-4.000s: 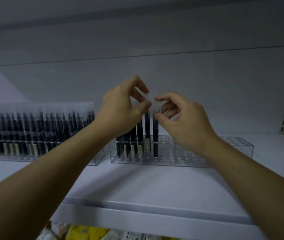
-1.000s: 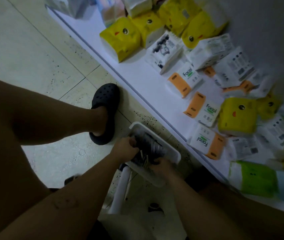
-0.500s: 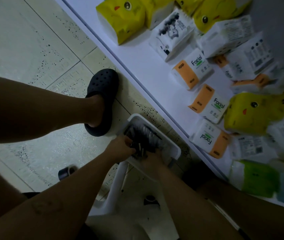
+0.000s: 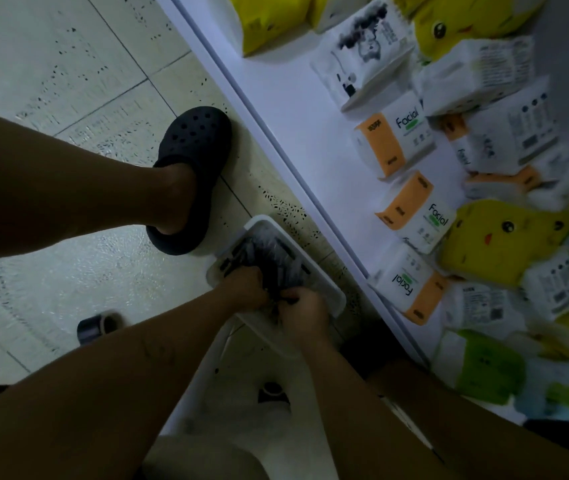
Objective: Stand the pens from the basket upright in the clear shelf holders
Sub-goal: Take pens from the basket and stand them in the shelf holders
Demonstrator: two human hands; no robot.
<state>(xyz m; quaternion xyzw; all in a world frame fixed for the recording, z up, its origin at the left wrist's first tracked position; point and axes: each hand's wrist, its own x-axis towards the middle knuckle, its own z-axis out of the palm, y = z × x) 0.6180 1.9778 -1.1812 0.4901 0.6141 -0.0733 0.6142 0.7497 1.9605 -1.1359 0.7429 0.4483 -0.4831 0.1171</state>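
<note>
The white rectangular plastic basket (image 4: 338,297) sat low down, tilted across the view. Inside lay a loose heap of slim dark pens (image 4: 265,247) with pale clear caps, flat and criss-crossed. At the near end, the left hand (image 4: 245,287) and right hand (image 4: 305,311) gripped some of them.

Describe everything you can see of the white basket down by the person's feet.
The basket is a shallow, rectangular white tray, plastic by its look, with a raised rim and rounded corners. It lies flat, skewed to the shelf, between that and the dark shoe, apparently raised on a white stand. A heap of dark pens fills it. The left hand and the right hand reach in, fingers curled round pens, hiding its near end.
</note>
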